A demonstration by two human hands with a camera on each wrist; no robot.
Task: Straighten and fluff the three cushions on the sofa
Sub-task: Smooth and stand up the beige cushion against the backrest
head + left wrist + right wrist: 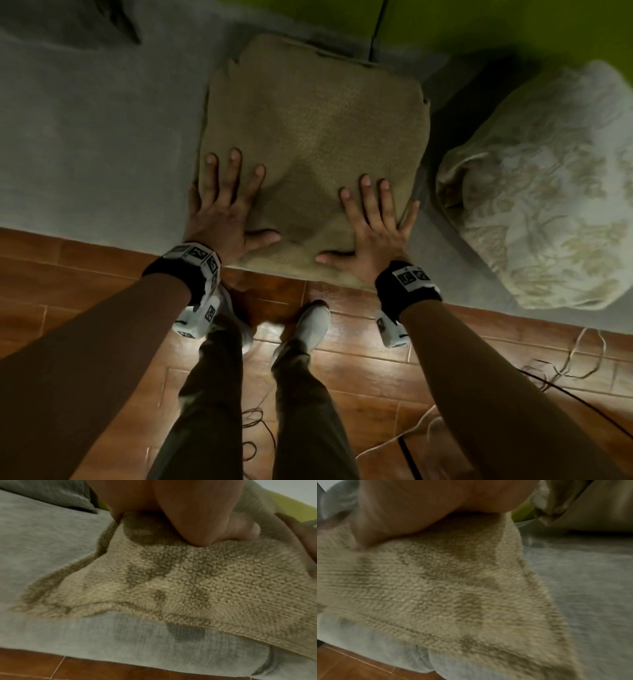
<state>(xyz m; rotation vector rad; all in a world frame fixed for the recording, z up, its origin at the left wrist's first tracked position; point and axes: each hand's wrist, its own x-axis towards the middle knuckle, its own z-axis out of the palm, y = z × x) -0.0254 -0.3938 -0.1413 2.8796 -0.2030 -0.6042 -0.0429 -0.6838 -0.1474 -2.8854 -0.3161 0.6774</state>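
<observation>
A tan fleecy cushion [315, 137] lies flat on the grey sofa seat [96, 137], its near edge hanging over the seat's front. My left hand [227, 202] presses flat on its near-left part, fingers straight and spread. My right hand [371, 219] presses flat on its near-right part in the same way. A pale floral cushion [541, 192] lies on the seat to the right. A dark grey cushion [116, 20] shows at the far left corner. Up close, the tan cushion [188, 585] dents under my left palm [180, 513], and the same cushion [436, 588] sinks under my right palm [428, 507].
The green sofa back [479, 24] runs along the far side. Below the seat edge is a brown wood-look floor [85, 274] with my legs and white shoes [315, 325]. Loose cables [565, 370] lie on the floor at the right.
</observation>
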